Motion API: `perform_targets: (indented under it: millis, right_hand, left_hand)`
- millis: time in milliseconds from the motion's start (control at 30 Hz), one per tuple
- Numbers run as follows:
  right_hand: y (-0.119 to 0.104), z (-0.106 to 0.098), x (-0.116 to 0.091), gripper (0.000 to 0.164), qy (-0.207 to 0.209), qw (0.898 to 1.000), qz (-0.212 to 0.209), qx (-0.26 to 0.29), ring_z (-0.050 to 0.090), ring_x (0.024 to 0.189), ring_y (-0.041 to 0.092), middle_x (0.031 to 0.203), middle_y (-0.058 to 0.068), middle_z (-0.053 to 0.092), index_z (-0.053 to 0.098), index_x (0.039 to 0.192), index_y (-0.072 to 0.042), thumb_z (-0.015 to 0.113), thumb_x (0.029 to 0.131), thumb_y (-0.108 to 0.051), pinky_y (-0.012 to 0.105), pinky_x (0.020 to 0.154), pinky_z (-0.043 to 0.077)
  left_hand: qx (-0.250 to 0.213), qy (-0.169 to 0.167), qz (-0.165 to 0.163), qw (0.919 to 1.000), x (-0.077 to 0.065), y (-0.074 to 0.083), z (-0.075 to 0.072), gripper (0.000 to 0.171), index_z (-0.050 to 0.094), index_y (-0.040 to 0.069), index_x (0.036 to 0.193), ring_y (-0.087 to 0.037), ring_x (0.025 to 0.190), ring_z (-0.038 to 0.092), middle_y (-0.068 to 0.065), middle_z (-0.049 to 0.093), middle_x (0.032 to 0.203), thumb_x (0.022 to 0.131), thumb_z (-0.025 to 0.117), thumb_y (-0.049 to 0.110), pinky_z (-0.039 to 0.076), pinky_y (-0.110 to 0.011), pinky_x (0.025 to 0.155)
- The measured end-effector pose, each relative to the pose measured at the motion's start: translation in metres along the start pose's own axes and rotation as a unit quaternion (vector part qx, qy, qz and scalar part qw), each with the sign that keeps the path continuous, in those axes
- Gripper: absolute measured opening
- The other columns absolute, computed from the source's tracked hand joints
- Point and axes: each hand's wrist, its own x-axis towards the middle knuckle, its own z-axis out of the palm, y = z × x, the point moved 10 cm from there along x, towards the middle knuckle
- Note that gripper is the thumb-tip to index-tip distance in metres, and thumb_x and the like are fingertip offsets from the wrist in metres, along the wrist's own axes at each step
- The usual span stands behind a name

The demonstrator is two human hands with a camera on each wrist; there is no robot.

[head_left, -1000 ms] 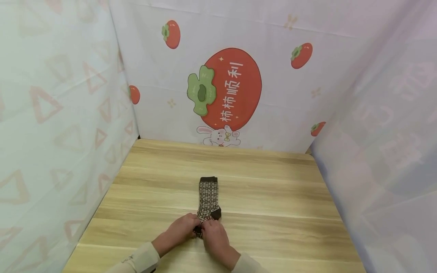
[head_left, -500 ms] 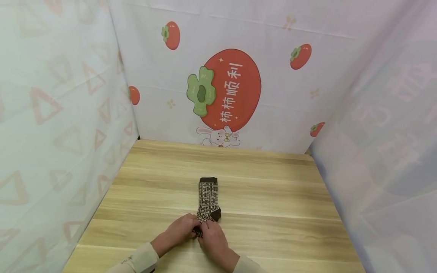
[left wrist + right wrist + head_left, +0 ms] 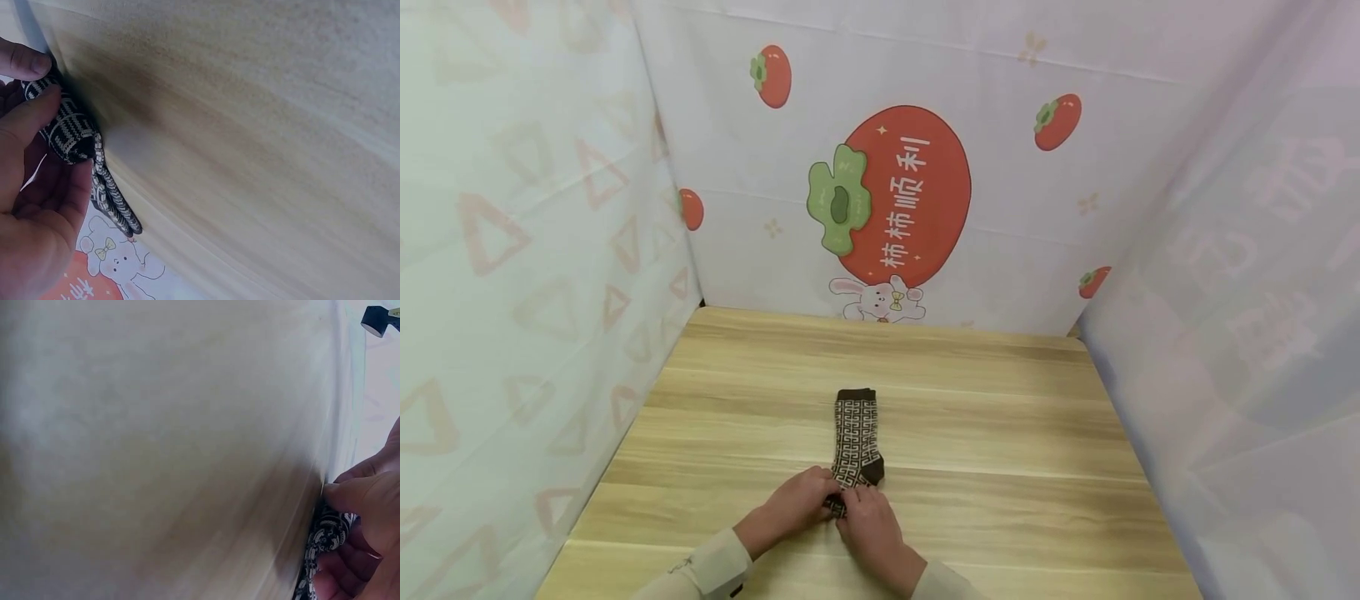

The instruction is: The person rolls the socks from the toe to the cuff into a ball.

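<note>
Gripping, with left hand (image 3: 803, 495) and right hand (image 3: 872, 523), the rolled toe end (image 3: 67, 125) of Greek-key patterned socks (image 3: 856, 433) laid on the wood-grain table (image 3: 1000, 442) at the lower centre of the head frame, with dark cuffs (image 3: 854, 394) toward the top. Pinching the roll between curled fingers and thumbs.

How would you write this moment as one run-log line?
patterned socks: near end rolled, cuff end flat on table | left hand: grips roll | right hand: grips roll
</note>
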Motion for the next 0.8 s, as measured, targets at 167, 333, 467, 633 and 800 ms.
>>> perform_targets:
  millis: [167,333,467,633,800]
  right_hand:
    - [0.005,0.003,0.002,0.027,-0.025,1.000,0.017,0.008,0.055,0.070,0.012,0.079,-0.002,0.064,0.067,0.091,-0.012,0.085,0.072,-0.023,0.024,0.064,0.045]
    - [0.011,0.008,0.002,0.023,-0.069,0.996,0.043,0.028,0.059,0.075,0.014,0.084,0.000,0.068,0.071,0.097,-0.011,0.081,0.080,-0.023,0.027,0.070,0.050]
    - [0.015,0.013,0.001,0.025,-0.112,0.991,0.065,0.042,0.061,0.080,0.016,0.090,0.002,0.069,0.072,0.105,-0.011,0.077,0.085,-0.024,0.029,0.073,0.052]
    - [0.018,0.014,0.002,0.022,-0.145,0.986,0.071,0.053,0.056,0.078,0.014,0.091,0.002,0.067,0.071,0.106,-0.010,0.074,0.088,-0.022,0.027,0.069,0.048]
    - [0.021,0.015,0.004,0.019,-0.167,0.981,0.079,0.055,0.052,0.077,0.013,0.090,0.002,0.059,0.070,0.104,-0.007,0.072,0.091,-0.020,0.028,0.070,0.049]
  left_hand:
    - [0.002,-0.018,-0.004,0.9998,0.002,-0.001,0.001,0.016,0.078,0.014,0.090,-0.008,0.076,0.055,0.004,0.066,0.083,0.075,0.083,0.014,0.050,-0.023,0.068]
    - [-0.008,-0.035,-0.009,0.9993,0.002,-0.001,0.001,0.017,0.078,0.014,0.097,-0.012,0.083,0.060,0.001,0.067,0.088,0.080,0.081,0.017,0.054,-0.028,0.075]
    - [-0.020,-0.046,-0.007,0.9987,0.003,-0.001,0.003,0.018,0.078,0.014,0.101,-0.013,0.088,0.062,0.001,0.067,0.092,0.084,0.079,0.018,0.055,-0.030,0.079]
    - [-0.023,-0.052,-0.003,0.9984,0.007,-0.002,0.007,0.016,0.079,0.014,0.102,-0.006,0.078,0.051,0.004,0.060,0.088,0.087,0.077,0.020,0.048,-0.024,0.070]
    - [-0.029,-0.069,-0.005,0.9972,0.012,-0.003,0.012,0.015,0.078,0.013,0.100,-0.005,0.079,0.054,0.004,0.064,0.089,0.089,0.075,0.023,0.050,-0.026,0.074]
